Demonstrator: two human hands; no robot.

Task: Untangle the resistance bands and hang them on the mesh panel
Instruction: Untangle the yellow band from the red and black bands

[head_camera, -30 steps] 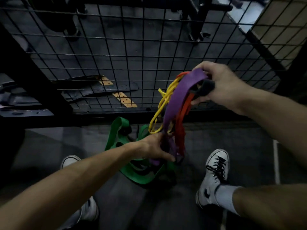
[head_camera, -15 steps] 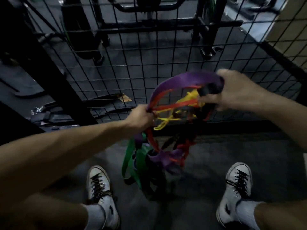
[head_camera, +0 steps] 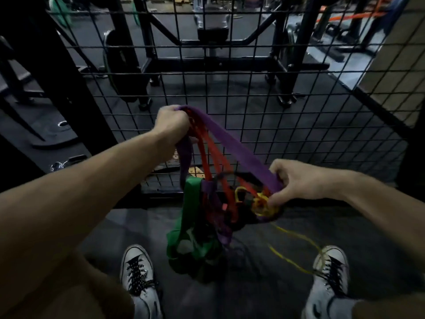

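Note:
A tangle of resistance bands hangs between my hands in front of the black mesh panel [head_camera: 299, 116]. My left hand [head_camera: 171, 124] is raised and grips the top of the wide purple band [head_camera: 236, 148] together with the red bands [head_camera: 213, 162]. My right hand [head_camera: 296, 183], lower and to the right, pinches the purple band's other end and the knotted yellow band [head_camera: 261, 204]. A broad green band [head_camera: 187, 229] dangles from the knot toward the floor. A thin yellow loop [head_camera: 299, 254] trails down to my right shoe.
My two white sneakers [head_camera: 138, 275] stand on the dark rubber floor [head_camera: 253, 284]. Behind the mesh are a black rack frame [head_camera: 213, 63], weight plates [head_camera: 122, 65] and an orange band [head_camera: 349, 17] at the upper right. A thick black post [head_camera: 57, 72] stands at the left.
My left hand rose with the purple and red bands. My right hand dropped lower and shifted right, so the purple band now slopes down to it. The view tilted upward.

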